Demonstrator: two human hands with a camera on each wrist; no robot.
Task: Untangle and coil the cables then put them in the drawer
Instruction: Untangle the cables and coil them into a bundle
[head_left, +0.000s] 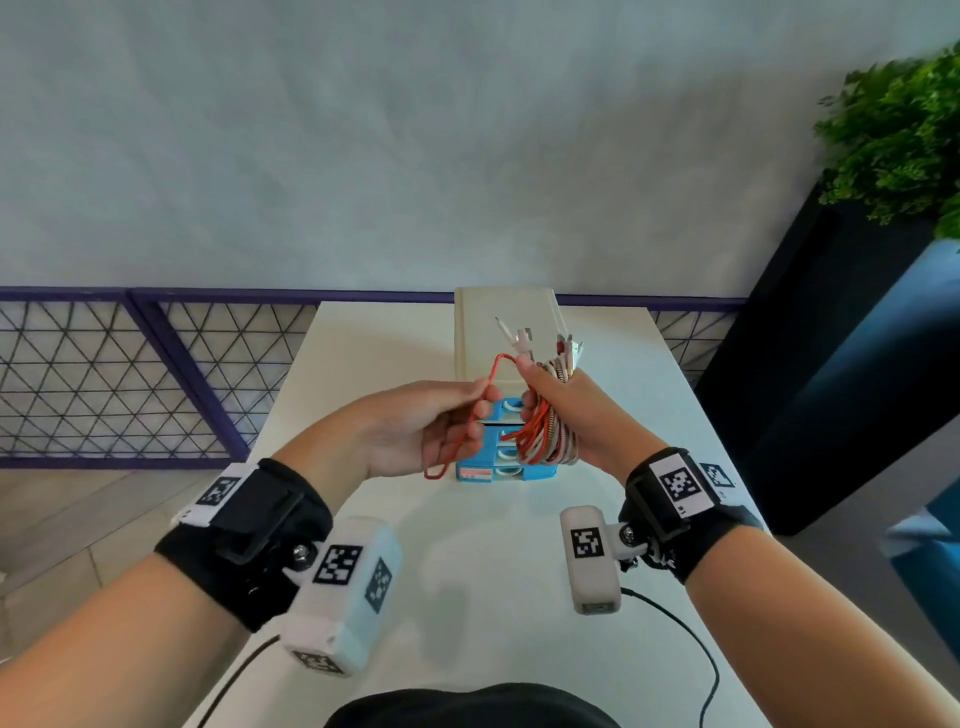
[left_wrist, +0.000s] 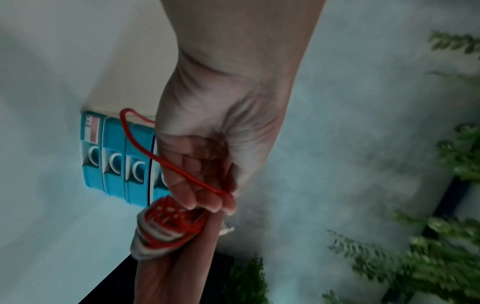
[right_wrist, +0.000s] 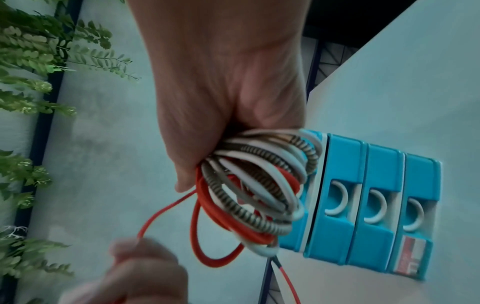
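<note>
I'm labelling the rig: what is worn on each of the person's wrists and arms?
Bare forearms, no sleeves. Each wrist has a black strap with white square-code tags, and a white camera box marked likewise. A thin black cable trails from each.

Head looks down; wrists close, sharing drawers (head_left: 506, 447).

Left hand (head_left: 415, 431) fingers pinched, right hand (head_left: 576, 415) fingers clenched, raised
</note>
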